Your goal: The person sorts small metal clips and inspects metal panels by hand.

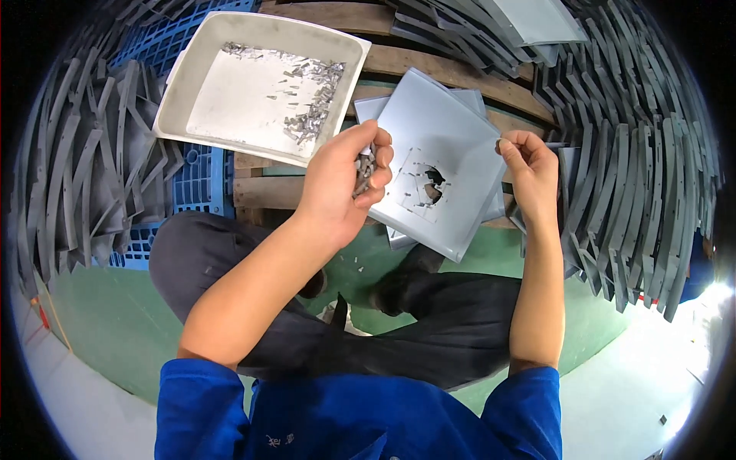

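My left hand (341,180) is curled around a handful of small metal clips (365,170), which show between its palm and fingers. It is at the left edge of a blue-grey sheet-metal panel (437,115) with an irregular dark hole and small slots. My right hand (530,165) pinches thumb and forefinger together at the panel's right corner. A tiny dark bit shows at those fingertips, too small to name. Under the top panel, the edges of other panels (474,100) stick out. Beyond my left hand, a white plastic tray (175,115) holds many more loose metal clips (310,119).
Nested bent grey metal parts (613,199) are stacked high on the right. More such parts (65,169) stand at the left, beside blue plastic pallets (201,180). Wooden pallet boards (268,192) lie beneath the tray and panels. My bent legs (460,326) are close below, over green floor.
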{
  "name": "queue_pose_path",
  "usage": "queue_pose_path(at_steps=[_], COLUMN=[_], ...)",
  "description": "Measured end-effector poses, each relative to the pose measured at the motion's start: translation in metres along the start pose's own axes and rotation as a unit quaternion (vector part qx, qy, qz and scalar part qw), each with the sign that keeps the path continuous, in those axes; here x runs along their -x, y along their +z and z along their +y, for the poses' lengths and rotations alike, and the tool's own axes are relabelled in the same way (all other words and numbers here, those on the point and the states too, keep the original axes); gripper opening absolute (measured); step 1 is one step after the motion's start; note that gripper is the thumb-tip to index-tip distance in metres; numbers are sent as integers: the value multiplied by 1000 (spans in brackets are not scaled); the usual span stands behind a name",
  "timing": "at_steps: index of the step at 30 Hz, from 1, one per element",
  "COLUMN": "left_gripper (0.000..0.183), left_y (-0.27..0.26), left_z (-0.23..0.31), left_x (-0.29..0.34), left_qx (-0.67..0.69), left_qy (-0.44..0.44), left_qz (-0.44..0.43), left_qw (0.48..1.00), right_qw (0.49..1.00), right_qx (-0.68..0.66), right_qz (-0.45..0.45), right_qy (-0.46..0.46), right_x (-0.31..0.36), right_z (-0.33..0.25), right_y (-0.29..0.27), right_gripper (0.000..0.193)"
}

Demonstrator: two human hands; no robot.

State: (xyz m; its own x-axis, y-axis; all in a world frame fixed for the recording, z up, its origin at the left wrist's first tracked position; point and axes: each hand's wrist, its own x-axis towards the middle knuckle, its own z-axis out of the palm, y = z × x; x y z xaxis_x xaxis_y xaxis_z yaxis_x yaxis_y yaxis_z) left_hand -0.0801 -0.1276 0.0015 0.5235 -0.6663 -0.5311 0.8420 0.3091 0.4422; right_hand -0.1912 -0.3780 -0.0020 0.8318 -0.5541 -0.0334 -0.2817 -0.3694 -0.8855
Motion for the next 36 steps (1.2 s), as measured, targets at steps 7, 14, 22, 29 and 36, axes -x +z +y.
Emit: queue_pose_path(at_steps=[7,14,22,29,36], left_gripper=[28,51,61,66,70], left_y=[0,12,14,22,21], left_z=[-14,-19,-21,-17,-21], left_x=[1,9,9,17,19], left_qx=[-31,97,121,134,111], left_qy=[-49,-124,-132,-145,-175], left_qz=[-26,-76,-105,-114,-160], left_qw=[998,985,978,974,965], right_qw=[987,975,952,975,970], right_qx=[-89,-24,102,42,76], right_qz=[-124,-135,-137,-135,-153], right_qy=[52,-175,-256,-170,-171], right_x=[14,42,50,55,56], right_z=[-25,-57,-64,-64,-66], right_y=[24,38,39,44,49], right_gripper=[11,11,15,20,20])
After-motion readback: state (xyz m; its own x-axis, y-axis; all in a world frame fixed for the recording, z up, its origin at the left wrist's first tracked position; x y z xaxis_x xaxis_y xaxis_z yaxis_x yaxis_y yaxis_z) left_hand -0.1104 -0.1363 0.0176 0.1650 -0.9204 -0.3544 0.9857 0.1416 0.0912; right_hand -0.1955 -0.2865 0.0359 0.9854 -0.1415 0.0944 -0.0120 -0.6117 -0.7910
